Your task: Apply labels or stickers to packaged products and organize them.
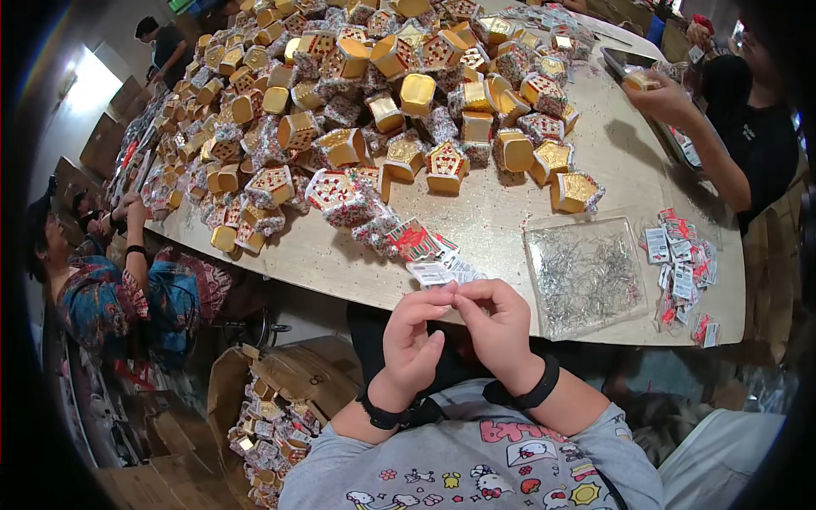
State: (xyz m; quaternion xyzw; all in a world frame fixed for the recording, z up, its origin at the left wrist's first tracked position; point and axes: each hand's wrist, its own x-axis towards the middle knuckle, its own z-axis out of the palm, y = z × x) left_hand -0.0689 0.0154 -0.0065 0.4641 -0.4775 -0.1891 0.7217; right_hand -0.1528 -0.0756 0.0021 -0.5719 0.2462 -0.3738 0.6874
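Observation:
My left hand [411, 335] and my right hand [496, 325] meet at the table's near edge, thumbs and fingertips pinched together. What they pinch is too small to make out. Just beyond the fingertips lie paper tags [416, 241], red with green stripes, and white ones [432, 273] whose lower end reaches my fingers. Next to them on the table lies a house-shaped ornament [333, 190] with a speckled red-and-white covering. To the right of my hands sits a clear shallow tray [529, 255] holding many thin metal wire hooks [586, 280].
A big heap of gold and speckled house ornaments [416, 93] covers the far table [357, 276]. More tags [680, 263] lie at right. A cardboard box [223, 399] of ornaments stands low left. Co-workers sit left and right; a co-worker's hand [663, 98] holds an ornament.

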